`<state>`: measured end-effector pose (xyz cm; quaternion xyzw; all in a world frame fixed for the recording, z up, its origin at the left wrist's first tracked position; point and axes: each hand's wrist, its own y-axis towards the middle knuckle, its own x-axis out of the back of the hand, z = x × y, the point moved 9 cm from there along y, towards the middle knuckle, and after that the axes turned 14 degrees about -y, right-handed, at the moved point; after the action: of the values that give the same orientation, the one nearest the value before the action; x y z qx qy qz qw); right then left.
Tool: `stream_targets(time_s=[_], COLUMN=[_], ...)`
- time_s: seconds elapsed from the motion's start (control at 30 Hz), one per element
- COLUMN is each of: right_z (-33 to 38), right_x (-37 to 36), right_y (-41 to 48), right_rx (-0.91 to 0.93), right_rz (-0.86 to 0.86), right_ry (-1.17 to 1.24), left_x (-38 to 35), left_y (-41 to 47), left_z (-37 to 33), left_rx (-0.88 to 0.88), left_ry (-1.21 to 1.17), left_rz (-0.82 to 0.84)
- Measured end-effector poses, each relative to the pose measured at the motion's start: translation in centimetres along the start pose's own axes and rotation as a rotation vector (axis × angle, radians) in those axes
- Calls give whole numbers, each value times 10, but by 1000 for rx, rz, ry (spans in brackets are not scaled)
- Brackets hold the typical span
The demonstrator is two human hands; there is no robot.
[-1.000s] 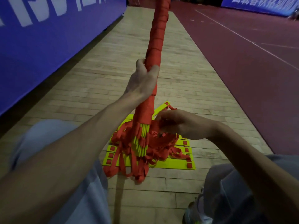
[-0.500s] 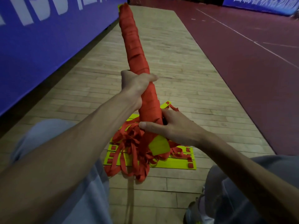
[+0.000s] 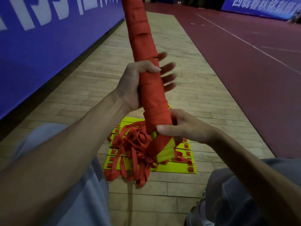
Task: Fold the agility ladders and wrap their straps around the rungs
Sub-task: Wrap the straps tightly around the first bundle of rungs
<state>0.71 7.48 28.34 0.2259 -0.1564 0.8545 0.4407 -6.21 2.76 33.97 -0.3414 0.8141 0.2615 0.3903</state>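
I hold a long bundle of yellow rungs wound in red strap [image 3: 143,51], standing almost upright and leaning a little left. My left hand [image 3: 136,82] grips its middle, thumb across the front, fingertips showing behind on the right. My right hand [image 3: 184,126] is closed on the lowest wraps near the bottom end. Below it a bare yellow rung end [image 3: 165,152] sticks out among loose red strap loops [image 3: 130,152] that hang down. A second ladder [image 3: 175,168], yellow rungs stacked flat with red tabs, lies on the floor beneath.
I am crouched, with my knees in light trousers at lower left [image 3: 53,160] and lower right [image 3: 254,185]. A blue banner wall [image 3: 40,46] runs along the left. Wooden floor boards [image 3: 187,82] stretch ahead, with dark red court surface [image 3: 252,70] to the right.
The bundle has swung from leaning left back toward upright. My left hand has shifted its grip and its fingers now show behind the bundle. My right hand stays at the lower wraps.
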Motion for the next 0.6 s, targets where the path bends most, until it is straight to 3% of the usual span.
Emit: stream_targets(time_s=[0.1,0.17,0.3,0.53,0.6], right_z=[3,0,-16,-25,-24], right_x=[-4,6,11,21,21], right_y=[-3,-2,0,-3,-4], right_rx=[33,14,-80,-169,-211], right_rz=[176,157,163,62,41], right_ry=[121,58,-80,-60,-153], left_x=[-10,-11,10,30,38], left_y=[-3,-4,-2,5,3], left_z=[9,14,23,-10,-19], left_rx=[109,165,137,-210,-311], left_ry=[-78,-68,293,535,604], left_rz=[33,13,-204,-464,-522])
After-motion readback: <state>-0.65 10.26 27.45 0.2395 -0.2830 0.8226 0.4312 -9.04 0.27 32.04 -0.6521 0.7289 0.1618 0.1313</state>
